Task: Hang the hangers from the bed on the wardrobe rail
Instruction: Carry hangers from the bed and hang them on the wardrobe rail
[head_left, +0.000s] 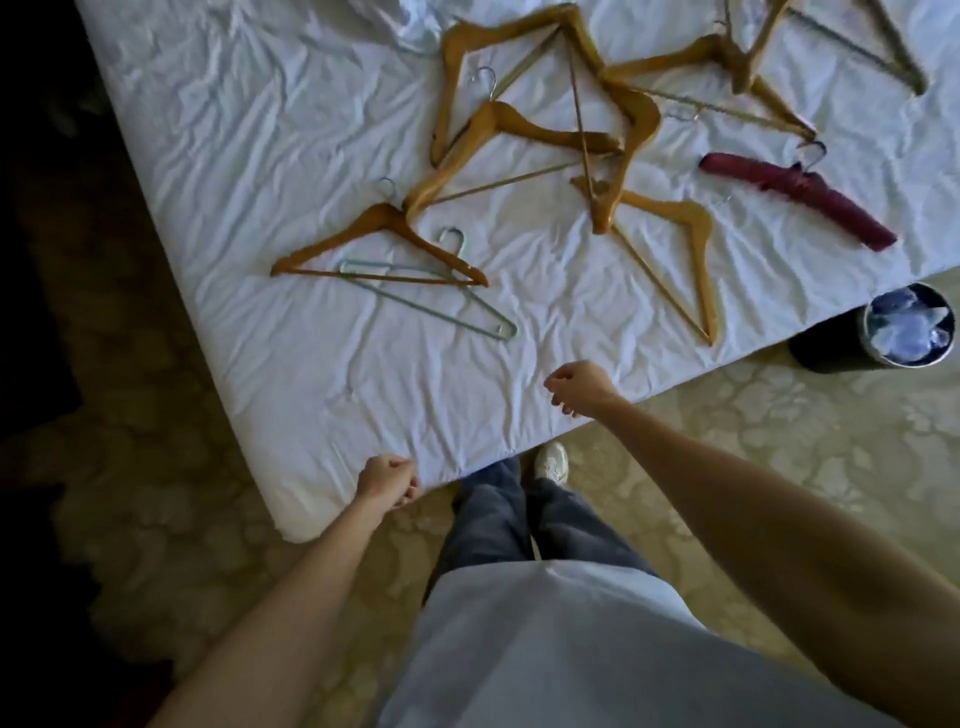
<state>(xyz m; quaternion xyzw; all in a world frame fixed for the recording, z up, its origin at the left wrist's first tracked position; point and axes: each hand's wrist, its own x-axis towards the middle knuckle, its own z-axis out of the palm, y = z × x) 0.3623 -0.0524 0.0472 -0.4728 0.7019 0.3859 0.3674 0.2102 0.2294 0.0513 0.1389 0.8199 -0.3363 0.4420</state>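
Several wooden hangers (540, 130) lie scattered on the bed (270, 156), which is covered by a wrinkled white sheet. Nearest me are a wooden hanger (384, 244) and a thin grey wire hanger (441, 306) that overlaps it. Another wooden hanger (685, 254) lies to the right, and a dark red padded hanger (795, 197) lies further right. My right hand (579, 387) hovers over the bed's near edge, fingers curled, holding nothing. My left hand (387, 480) hangs at the bed's near corner, fingers curled and empty. No wardrobe rail is in view.
A round dark waste bin (878, 332) with a plastic liner stands on the patterned carpet (779, 426) by the bed's right side. My legs and a shoe (550, 462) are against the bed's edge. The left of the view is dark.
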